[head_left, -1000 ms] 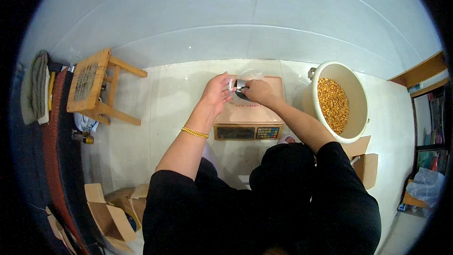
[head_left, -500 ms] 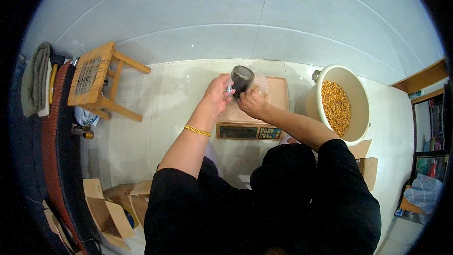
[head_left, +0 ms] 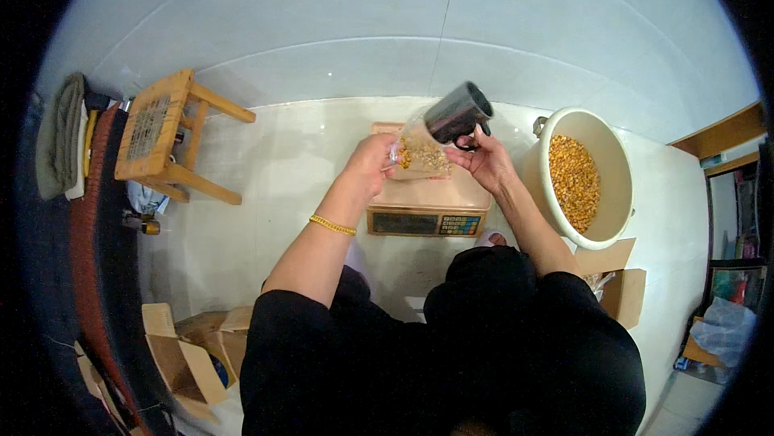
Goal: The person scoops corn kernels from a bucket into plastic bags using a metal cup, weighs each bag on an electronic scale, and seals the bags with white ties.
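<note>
My left hand [head_left: 372, 163] is closed on a clear plastic bag [head_left: 421, 155] with yellow corn kernels in it. In my right hand [head_left: 488, 165] is a dark mug [head_left: 455, 116], gripped at its handle. The mug is tilted, with its lower-left end at the bag and the other end pointing up and to the right. Both hands are raised over a digital scale [head_left: 455, 194] with a tan platform, a display and a keypad on its near side. Whether kernels remain inside the mug cannot be seen.
To the right stands a cream bucket [head_left: 617, 186] part filled with corn kernels [head_left: 574, 184]. Behind it is a pale wall [head_left: 322, 25]. A wooden stool [head_left: 157, 133] is at the left. Cardboard boxes stand on the floor at near left [head_left: 189, 371] and right [head_left: 627, 299].
The mug has swung from upright-looking to tilted, and moved right with my right hand. The bag now shows more fully between my hands, kernels visible inside.
</note>
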### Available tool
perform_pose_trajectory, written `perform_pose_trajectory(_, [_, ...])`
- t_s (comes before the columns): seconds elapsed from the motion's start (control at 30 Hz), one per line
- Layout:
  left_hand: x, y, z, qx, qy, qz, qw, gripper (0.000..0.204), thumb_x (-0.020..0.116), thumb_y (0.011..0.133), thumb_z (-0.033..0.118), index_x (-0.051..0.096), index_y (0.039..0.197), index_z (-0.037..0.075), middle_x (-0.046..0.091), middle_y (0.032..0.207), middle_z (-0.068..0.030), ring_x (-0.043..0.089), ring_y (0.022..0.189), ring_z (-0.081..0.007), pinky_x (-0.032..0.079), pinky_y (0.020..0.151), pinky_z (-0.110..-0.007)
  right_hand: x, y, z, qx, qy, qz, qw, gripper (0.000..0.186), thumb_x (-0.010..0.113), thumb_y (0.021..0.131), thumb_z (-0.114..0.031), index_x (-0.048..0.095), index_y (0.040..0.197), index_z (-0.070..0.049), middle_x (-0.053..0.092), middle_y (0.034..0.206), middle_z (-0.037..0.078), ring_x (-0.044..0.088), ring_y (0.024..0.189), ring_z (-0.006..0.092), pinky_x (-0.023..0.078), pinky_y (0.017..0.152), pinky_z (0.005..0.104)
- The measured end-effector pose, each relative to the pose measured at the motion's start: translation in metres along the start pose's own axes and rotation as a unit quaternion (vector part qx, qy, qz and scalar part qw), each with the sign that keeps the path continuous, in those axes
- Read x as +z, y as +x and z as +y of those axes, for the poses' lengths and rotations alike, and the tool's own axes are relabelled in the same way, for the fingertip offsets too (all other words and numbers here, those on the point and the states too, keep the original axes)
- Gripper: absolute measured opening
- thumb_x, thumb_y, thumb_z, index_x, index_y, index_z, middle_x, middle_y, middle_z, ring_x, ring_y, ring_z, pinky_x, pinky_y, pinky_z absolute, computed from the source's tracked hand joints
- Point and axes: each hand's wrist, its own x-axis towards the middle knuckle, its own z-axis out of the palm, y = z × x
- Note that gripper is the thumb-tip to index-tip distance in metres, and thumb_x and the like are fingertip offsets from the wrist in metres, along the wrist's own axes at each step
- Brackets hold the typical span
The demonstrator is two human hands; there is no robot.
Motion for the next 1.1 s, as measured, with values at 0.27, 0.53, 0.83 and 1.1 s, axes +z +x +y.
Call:
perform_pose_trajectory(0.27, [0.006, -0.004, -0.003, 0.140, 0.322, 0.119, 0.929, 0.032, 0.054, 0.084, 0.021, 0.057, 0.111, 0.005, 0.059, 0.102, -0.0111, 0.055, 0.091, -0.0230, 0.044, 0.079, -0.039, 0.034, 0.011, 0.000, -0.107, -0.069, -0.082, 0.988, 0.017, 0.053, 0.092, -0.014, 0.057, 0.101, -0.001, 0.059, 0.109, 0.015, 0.056, 0.108, 0.0290, 0.045, 0.096, 0.0402])
perform_pose_trajectory(0.53, [0.056, 0.041, -0.018, 0.280, 0.551, 0.157, 0.770, 0.041, 0.056, 0.078, 0.012, 0.053, 0.118, 0.001, 0.053, 0.116, -0.0245, 0.055, 0.102, -0.0387, 0.044, 0.090, -0.041, 0.016, -0.066, -0.064, -0.213, -0.111, -0.027, 0.970, 0.023, 0.057, 0.089, -0.014, 0.054, 0.105, 0.003, 0.058, 0.111, 0.015, 0.057, 0.108, 0.0278, 0.046, 0.095, 0.0403])
perform_pose_trajectory(0.83, [0.046, 0.145, -0.041, 0.187, 0.482, 0.255, 0.817, 0.030, 0.059, 0.079, 0.024, 0.063, 0.099, 0.002, 0.064, 0.101, -0.0182, 0.060, 0.099, -0.0325, 0.047, 0.084, -0.038, -0.043, -0.179, -0.096, -0.307, -0.107, 0.092, 0.941, 0.016, 0.053, 0.090, -0.013, 0.053, 0.097, 0.002, 0.056, 0.112, 0.018, 0.056, 0.107, 0.0381, 0.046, 0.094, 0.0469])
perform_pose_trajectory(1.1, [0.154, 0.074, -0.013, 0.289, 0.416, 0.074, 0.859, 0.031, 0.056, 0.080, 0.016, 0.054, 0.110, 0.007, 0.063, 0.096, -0.0206, 0.059, 0.096, -0.0360, 0.046, 0.082, -0.043, -0.071, -0.192, -0.087, -0.313, -0.081, 0.145, 0.935, 0.011, 0.051, 0.091, -0.013, 0.054, 0.094, -0.004, 0.058, 0.107, 0.018, 0.059, 0.102, 0.0371, 0.052, 0.086, 0.0441])
